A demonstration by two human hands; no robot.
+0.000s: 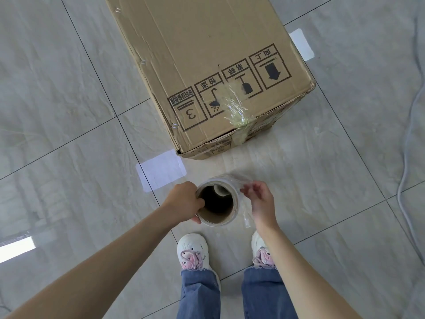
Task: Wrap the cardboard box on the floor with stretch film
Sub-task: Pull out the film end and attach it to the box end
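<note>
Left hand (184,201) grips the stretch film roll (218,202) with fingers hooked into its core, right hand (259,201) just beside pinches the loose film end, cardboard box (207,65) on the floor beyond both hands.

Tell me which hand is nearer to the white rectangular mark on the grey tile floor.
The left hand. It grips the stretch film roll just beside the white rectangular mark; the right hand is beyond the roll, pinching loose film.
</note>
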